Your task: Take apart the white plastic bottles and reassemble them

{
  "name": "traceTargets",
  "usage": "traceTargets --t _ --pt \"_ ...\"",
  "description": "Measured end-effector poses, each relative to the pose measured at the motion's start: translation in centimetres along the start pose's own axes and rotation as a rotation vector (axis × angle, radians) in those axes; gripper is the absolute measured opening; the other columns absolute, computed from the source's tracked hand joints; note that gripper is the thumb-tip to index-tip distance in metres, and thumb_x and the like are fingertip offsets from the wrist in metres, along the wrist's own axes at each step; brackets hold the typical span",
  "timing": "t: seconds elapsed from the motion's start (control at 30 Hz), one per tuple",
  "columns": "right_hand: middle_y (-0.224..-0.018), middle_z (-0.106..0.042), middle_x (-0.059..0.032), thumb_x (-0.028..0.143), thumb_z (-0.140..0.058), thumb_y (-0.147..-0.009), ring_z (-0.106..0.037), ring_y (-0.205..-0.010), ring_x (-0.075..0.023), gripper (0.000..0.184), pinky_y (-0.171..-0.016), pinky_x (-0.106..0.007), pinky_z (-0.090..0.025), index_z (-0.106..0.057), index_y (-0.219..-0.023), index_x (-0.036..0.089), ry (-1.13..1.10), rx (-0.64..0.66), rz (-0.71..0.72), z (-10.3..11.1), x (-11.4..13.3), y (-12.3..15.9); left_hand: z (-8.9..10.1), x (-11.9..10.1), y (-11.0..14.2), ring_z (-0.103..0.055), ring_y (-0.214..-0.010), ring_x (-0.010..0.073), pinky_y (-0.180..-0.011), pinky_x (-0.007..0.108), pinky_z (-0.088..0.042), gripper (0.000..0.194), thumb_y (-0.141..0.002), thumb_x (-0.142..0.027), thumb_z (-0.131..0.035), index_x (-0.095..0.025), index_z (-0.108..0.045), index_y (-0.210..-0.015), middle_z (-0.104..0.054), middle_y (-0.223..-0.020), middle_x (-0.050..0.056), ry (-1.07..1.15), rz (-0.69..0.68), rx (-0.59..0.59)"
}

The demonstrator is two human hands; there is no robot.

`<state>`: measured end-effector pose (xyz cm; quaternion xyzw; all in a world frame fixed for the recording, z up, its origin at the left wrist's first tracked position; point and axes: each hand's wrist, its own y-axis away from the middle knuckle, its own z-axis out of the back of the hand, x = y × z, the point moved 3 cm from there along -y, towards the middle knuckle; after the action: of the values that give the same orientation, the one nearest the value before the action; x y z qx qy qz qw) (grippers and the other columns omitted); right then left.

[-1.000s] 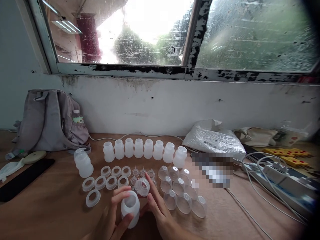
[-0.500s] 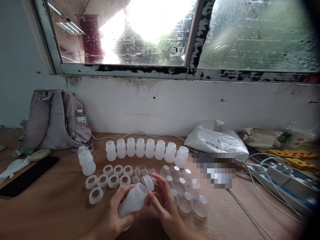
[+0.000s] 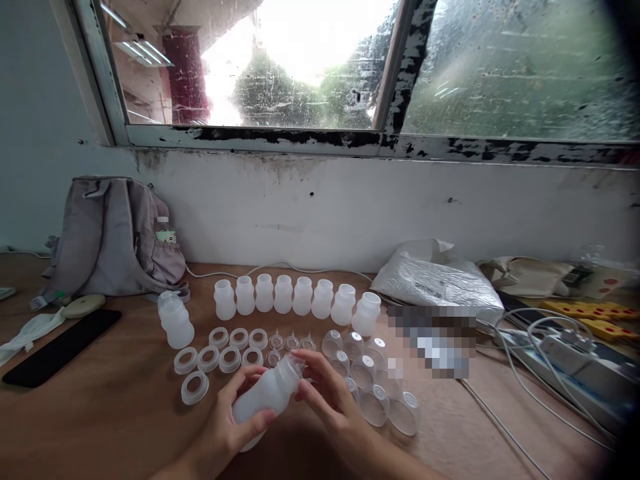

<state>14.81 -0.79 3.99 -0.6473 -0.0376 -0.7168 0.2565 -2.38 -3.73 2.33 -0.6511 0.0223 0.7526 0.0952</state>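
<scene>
Through the head camera I have both hands low in the middle of my view. My left hand wraps its grip round a frosted white plastic bottle with a waisted body, fingers on the far side and thumb across the near side. The bottle tilts, its mouth toward my right; I cannot tell whether its base touches the desk. My right hand has its grip pinching a translucent plastic ring with a clear teat at that mouth, fingertips above and thumb below. From here I cannot tell how far the ring is seated.

Just beyond my left hand I count eight loose translucent plastic rings. To their right, small clear pointed teats stand on the desk, some hidden by my right hand. Nine clear dome-shaped plastic caps sit beside that hand, the nearest ones partly behind it.

Farther back, eight frosted white waisted bottles stand upright in an arc, mouths uncovered. Well apart to their left I see one frosted bottle under a clear dome, near a grey fabric backpack.
</scene>
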Motion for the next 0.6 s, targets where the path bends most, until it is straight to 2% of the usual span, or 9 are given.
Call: traceTargets --t 0.1,0.2,0.33,0.43,0.6 --pt "-0.095 -0.058 -0.0032 0.03 -0.042 -0.086 -0.054 -0.075 -0.0134 0.022 -0.069 -0.027 -0.046 -0.055 -0.104 0.026 0.004 -0.028 0.007 0.3 0.0 -0.3 0.0 0.0 0.0 -0.053 -0.094 0.0229 -0.077 0.028 -0.042 0.043 -0.069 -0.04 -0.061 -0.019 -0.048 -0.104 -0.058 -0.099 0.006 0.021 0.003 0.01" --pt "-0.097 -0.059 -0.0044 0.028 -0.046 -0.084 -0.055 -0.078 -0.0144 0.02 -0.067 -0.026 -0.046 -0.056 -0.101 0.024 0.007 -0.039 0.02 0.7 0.4 -0.8 0.0 0.1 -0.1 -0.054 -0.091 0.0224 -0.077 0.029 -0.042 0.044 -0.068 -0.041 -0.061 -0.019 -0.048 -0.105 -0.059 -0.098 0.006 0.035 0.007 0.033" --pt "-0.095 -0.061 -0.0062 0.029 -0.051 -0.082 -0.057 -0.08 -0.0157 0.025 -0.066 -0.028 -0.046 -0.048 -0.106 0.022 -0.1 0.024 -0.03 1.2 1.0 -1.4 0.1 0.2 -0.2 -0.054 -0.088 0.0225 -0.075 0.029 -0.041 0.047 -0.067 -0.044 -0.061 -0.019 -0.049 -0.104 -0.059 -0.095 0.006 0.04 0.027 0.034" --pt "-0.09 -0.061 -0.0059 0.03 -0.054 -0.081 -0.057 -0.079 -0.0151 0.018 -0.064 -0.027 -0.046 -0.05 -0.094 0.019 -0.158 0.082 -0.053 1.6 1.2 -2.0 0.1 0.2 -0.1 -0.054 -0.086 0.0224 -0.073 0.029 -0.041 0.048 -0.065 -0.045 -0.061 -0.019 -0.05 -0.104 -0.059 -0.093 0.006 0.064 0.048 0.028" --pt "-0.075 -0.058 -0.0019 0.032 -0.056 -0.078 -0.053 -0.065 -0.0114 0.016 -0.056 -0.023 -0.043 -0.053 -0.079 0.017 -0.013 0.167 -0.076 2.5 1.5 -2.6 0.1 0.3 0.0 -0.053 -0.085 0.022 -0.072 0.029 -0.04 0.048 -0.063 -0.047 -0.062 -0.018 -0.051 -0.101 -0.06 -0.091 0.006 0.108 0.051 0.056"
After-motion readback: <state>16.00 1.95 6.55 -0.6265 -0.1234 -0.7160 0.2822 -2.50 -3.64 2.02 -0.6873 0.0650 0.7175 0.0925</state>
